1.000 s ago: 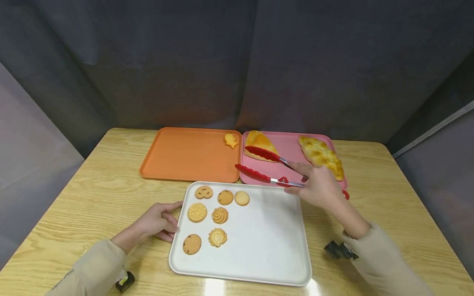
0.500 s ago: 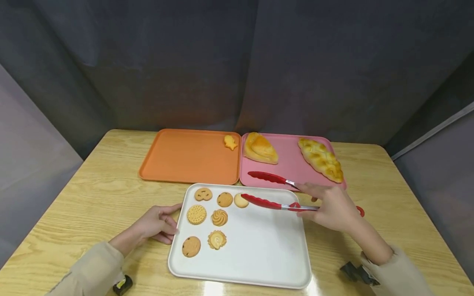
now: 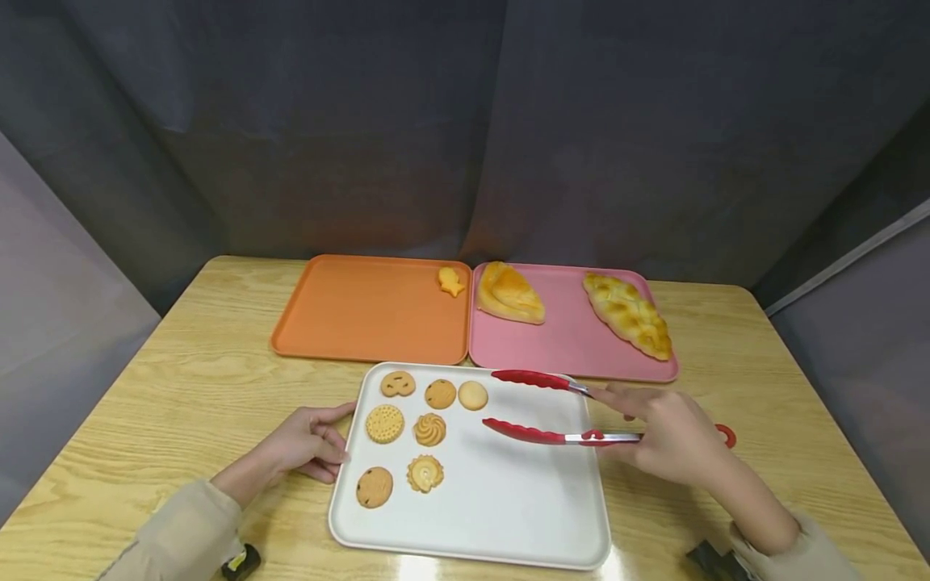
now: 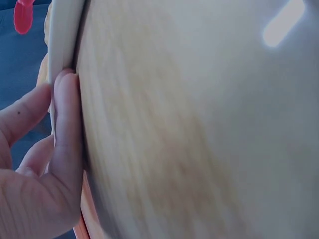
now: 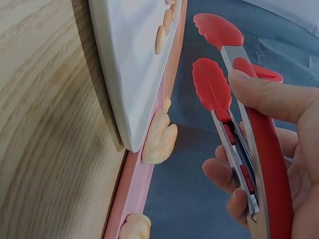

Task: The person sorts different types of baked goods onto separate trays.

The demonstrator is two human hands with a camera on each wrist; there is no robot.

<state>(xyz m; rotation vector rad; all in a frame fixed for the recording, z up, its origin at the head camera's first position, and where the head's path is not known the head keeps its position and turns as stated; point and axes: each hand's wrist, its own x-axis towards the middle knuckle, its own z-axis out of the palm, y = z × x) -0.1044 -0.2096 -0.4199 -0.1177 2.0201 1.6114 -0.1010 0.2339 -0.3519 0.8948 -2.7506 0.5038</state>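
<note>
My right hand [image 3: 672, 436] grips a pair of red-tipped tongs [image 3: 541, 407] over the right part of the white tray [image 3: 508, 516]; the tong arms are spread apart with nothing between them. The wrist view shows my fingers curled round the tongs [image 5: 224, 99]. Several cookies [image 3: 429, 428] lie on the left half of the white tray. My left hand [image 3: 305, 444] rests against that tray's left edge, fingers touching its rim [image 4: 62, 45].
Behind the white tray sit an orange tray [image 3: 349, 311] with one small fish-shaped cookie [image 3: 450, 281] and a pink tray [image 3: 574, 339] with a bread wedge [image 3: 508, 292] and a braided loaf [image 3: 628, 313]. Dark curtains enclose the wooden table [image 3: 182, 379].
My right hand has drawn the empty tongs back from the bread on the pink tray toward me, over the white tray. The left hand stayed at the tray's edge.
</note>
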